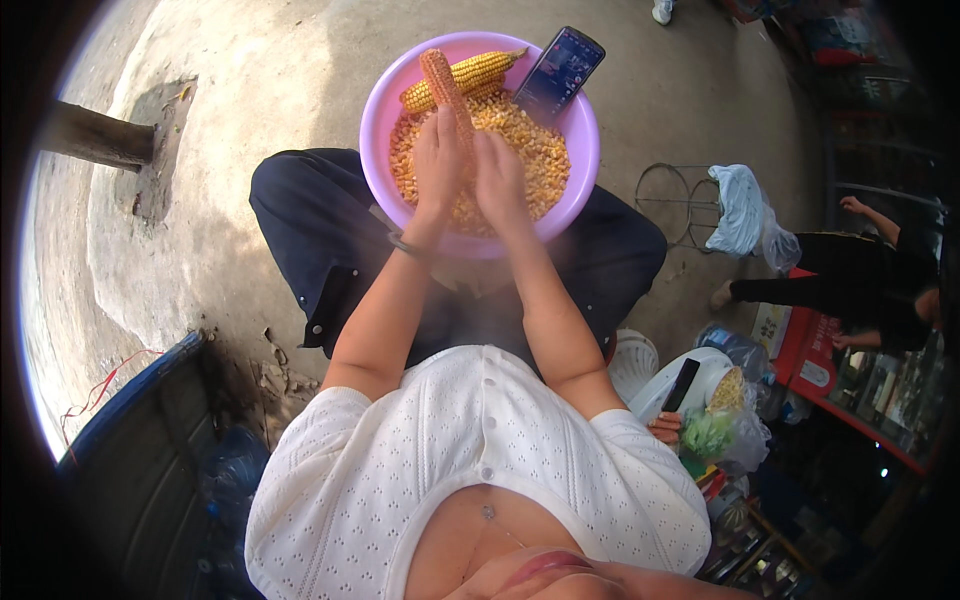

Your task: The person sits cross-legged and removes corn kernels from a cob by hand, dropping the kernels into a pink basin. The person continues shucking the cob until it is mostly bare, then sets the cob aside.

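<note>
A reddish, stripped corn cob (445, 82) stands slanted between my palms, its upper end above my fingertips. My left hand (438, 161) holds it from the left, fingers pointing up. From the right, my right hand (500, 176) presses against its lower part, which is partly hidden. Both hands are over a pink-purple plastic basin (592, 157) on my lap. Loose yellow corn kernels (541, 161) fill the basin's bottom. Behind the stripped cob lies a yellow corn ear (480, 69) with its kernels on, and part of another shows beneath it.
A smartphone (561, 67) with a lit screen leans on the basin's right inner wall. To the right are a wire rack (671, 199) with plastic bags (735, 214), a person in dark clothes (862, 277) and a red-framed glass case (817, 352). A post (105, 135) stands at left.
</note>
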### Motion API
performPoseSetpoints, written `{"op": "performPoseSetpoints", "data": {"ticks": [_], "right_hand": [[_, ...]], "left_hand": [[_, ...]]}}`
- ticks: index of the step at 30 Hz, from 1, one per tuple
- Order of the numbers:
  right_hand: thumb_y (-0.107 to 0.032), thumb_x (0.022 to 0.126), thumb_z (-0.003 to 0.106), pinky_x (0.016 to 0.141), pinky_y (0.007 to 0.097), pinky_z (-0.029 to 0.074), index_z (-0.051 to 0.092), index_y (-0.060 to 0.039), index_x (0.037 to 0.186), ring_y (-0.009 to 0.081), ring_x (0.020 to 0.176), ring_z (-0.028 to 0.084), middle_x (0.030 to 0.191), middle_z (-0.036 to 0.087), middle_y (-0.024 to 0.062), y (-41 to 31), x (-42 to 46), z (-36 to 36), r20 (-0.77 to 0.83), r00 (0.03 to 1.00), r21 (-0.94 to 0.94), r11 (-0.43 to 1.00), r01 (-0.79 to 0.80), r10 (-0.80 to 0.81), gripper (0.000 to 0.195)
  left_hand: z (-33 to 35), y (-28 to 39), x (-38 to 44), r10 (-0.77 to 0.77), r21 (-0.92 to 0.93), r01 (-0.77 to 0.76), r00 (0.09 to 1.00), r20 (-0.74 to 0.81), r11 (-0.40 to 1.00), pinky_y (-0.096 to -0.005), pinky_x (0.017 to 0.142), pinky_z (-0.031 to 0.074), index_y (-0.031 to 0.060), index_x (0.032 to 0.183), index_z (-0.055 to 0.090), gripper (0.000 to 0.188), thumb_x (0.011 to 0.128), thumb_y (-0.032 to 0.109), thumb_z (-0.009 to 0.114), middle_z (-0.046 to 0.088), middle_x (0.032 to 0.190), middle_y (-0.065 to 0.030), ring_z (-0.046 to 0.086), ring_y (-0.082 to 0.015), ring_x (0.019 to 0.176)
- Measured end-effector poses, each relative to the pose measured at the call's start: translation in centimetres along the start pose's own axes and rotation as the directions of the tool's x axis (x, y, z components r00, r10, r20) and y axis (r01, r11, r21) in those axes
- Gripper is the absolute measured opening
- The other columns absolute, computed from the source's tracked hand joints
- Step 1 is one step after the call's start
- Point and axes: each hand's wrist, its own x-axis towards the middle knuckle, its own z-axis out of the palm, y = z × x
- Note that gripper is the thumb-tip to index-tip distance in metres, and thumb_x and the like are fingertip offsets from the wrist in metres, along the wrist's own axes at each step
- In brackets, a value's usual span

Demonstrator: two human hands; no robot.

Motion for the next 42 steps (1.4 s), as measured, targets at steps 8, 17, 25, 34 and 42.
{"op": "performPoseSetpoints", "data": {"ticks": [8, 17, 25, 34, 42], "right_hand": [[-0.025, 0.100, 0.046, 0.061, 0.0396, 0.043, 0.053, 0.0034, 0.087, 0.0327, 0.065, 0.054, 0.072, 0.056, 0.0204, 0.4, -0.6, -0.4, 0.041, 0.998, -0.068, 0.997, -0.038, 0.040, 0.032], [-0.028, 0.101, 0.045, 0.053, 0.0320, 0.043, 0.056, 0.0000, 0.089, 0.0156, 0.062, 0.054, 0.070, 0.056, 0.0085, 0.4, 0.3, -0.9, 0.044, 0.992, -0.074, 0.991, -0.112, 0.115, 0.032], [-0.037, 0.101, 0.042, 0.037, 0.0250, 0.041, 0.058, -0.0018, 0.104, 0.0128, 0.049, 0.056, 0.076, 0.059, 0.0044, -0.9, 0.9, -2.0, 0.285, 0.808, 0.519, 0.626, -0.582, 0.516, 0.039], [-0.040, 0.099, 0.044, 0.050, 0.0287, 0.048, 0.056, 0.0000, 0.105, 0.0164, 0.059, 0.060, 0.082, 0.057, 0.0064, -1.0, 0.7, -3.5, 0.399, 0.836, 0.571, 0.612, -0.548, 0.376, 0.042], [-0.036, 0.102, 0.038, 0.070, 0.0335, 0.051, 0.052, 0.0025, 0.110, 0.0218, 0.076, 0.061, 0.087, 0.057, 0.0108, -1.1, 0.4, -4.3, 0.468, 0.843, 0.719, 0.440, -0.538, 0.266, 0.042]], "left_hand": [[0.2, -0.9, -0.6, 0.135, 0.086, -0.142, 0.988, 0.078, 0.986, -0.0284, 0.054, 0.036, 0.0020, 0.080, 0.052, 0.037, 0.101, 0.031, 0.045, 0.048, 0.066, -0.0006, 0.042, -0.0085, 0.061], [-0.4, -0.4, -0.2, 0.082, 0.000, -0.082, 0.992, 0.100, 0.997, -0.0270, 0.057, 0.038, -0.0010, 0.086, 0.056, 0.047, 0.103, 0.039, 0.037, 0.052, 0.072, -0.0005, 0.044, -0.0075, 0.065], [-0.6, -0.2, 0.1, 0.039, -0.004, -0.038, 0.989, 0.141, 0.999, -0.0250, 0.052, 0.045, -0.0025, 0.092, 0.061, 0.050, 0.103, 0.038, 0.036, 0.061, 0.073, -0.0049, 0.055, -0.0093, 0.060], [-2.2, 1.6, -0.9, -0.019, 0.159, -0.032, 0.951, 0.307, 0.987, -0.0261, 0.061, 0.044, -0.0020, 0.095, 0.063, 0.043, 0.103, 0.034, 0.039, 0.059, 0.076, -0.0044, 0.057, -0.0104, 0.069], [-3.4, 0.7, -0.6, 0.417, 0.321, -0.540, 0.826, 0.380, 0.778, -0.0363, 0.089, 0.043, 0.0018, 0.109, 0.061, 0.025, 0.095, 0.021, 0.053, 0.062, 0.106, -0.0123, 0.057, -0.0272, 0.103]]}}
